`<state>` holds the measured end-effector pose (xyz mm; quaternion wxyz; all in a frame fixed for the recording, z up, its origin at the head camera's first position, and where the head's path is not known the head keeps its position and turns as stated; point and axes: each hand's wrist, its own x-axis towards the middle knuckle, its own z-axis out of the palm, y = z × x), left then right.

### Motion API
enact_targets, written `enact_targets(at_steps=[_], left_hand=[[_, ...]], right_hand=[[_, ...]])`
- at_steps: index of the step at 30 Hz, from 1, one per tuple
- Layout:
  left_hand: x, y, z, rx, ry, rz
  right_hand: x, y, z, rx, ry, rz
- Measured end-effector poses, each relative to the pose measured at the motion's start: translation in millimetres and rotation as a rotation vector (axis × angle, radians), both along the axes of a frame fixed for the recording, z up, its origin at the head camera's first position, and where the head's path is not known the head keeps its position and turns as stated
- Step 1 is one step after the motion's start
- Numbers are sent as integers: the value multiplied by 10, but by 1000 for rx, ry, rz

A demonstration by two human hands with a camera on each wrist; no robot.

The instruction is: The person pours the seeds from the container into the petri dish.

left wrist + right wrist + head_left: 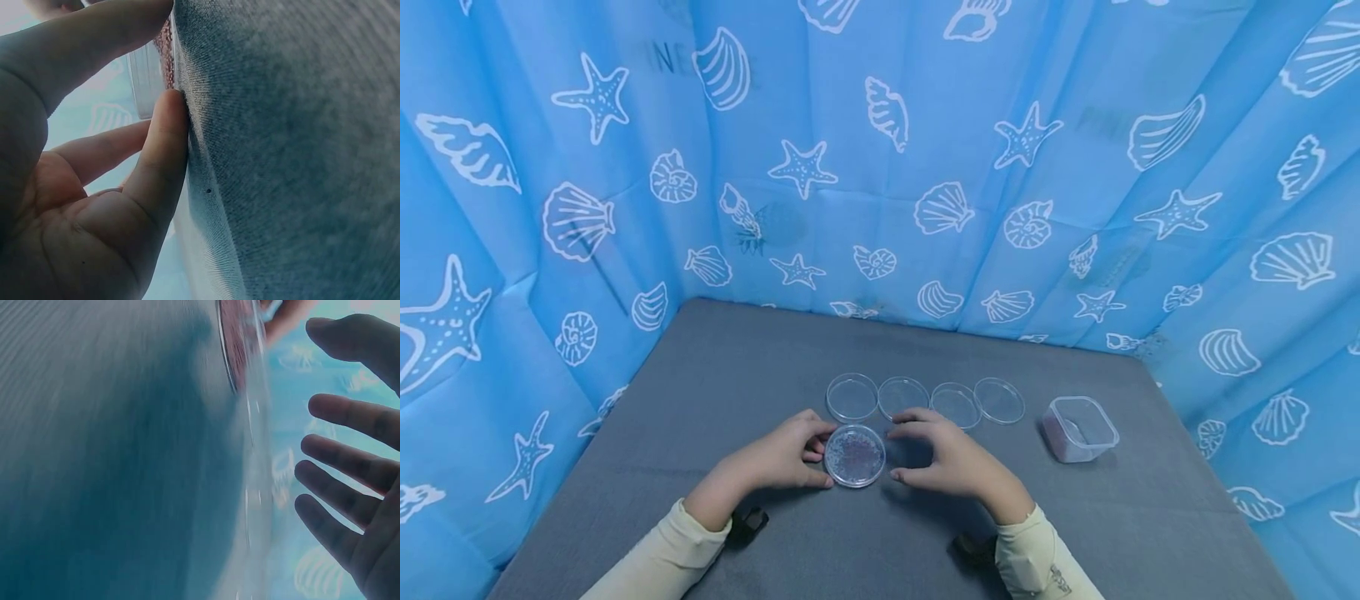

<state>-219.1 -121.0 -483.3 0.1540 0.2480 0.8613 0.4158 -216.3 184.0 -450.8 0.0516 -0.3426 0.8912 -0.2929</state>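
A round clear petri dish [854, 456] with reddish-brown grains in it sits on the grey cloth. My left hand [792, 452] holds its left edge, the thumb at the near side and fingers at the far side. In the left wrist view, fingertips [169, 103] meet the dish's rim low by the cloth, beside the grains [167, 56]. My right hand [936, 454] hovers just right of the dish, apart from it. Its fingers are spread and relaxed in the right wrist view, holding nothing.
Behind the hands stand several clear dishes in a row, among them a leftmost dish [852, 397] and a rightmost dish [999, 401]. To the right is a clear plastic tub [1079, 429] with reddish contents. A blue shell-patterned curtain [880, 167] borders the table [760, 350].
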Motion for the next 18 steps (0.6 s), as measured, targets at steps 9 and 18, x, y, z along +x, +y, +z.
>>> enact_targets(at_steps=[9,18], left_hand=[[6,-9,23,9,2,7],[-12,-57,-5,64,-12,-15]], right_hand=[[108,581,86,-25,107,-173],[244,1057,163,-53,272,-416]])
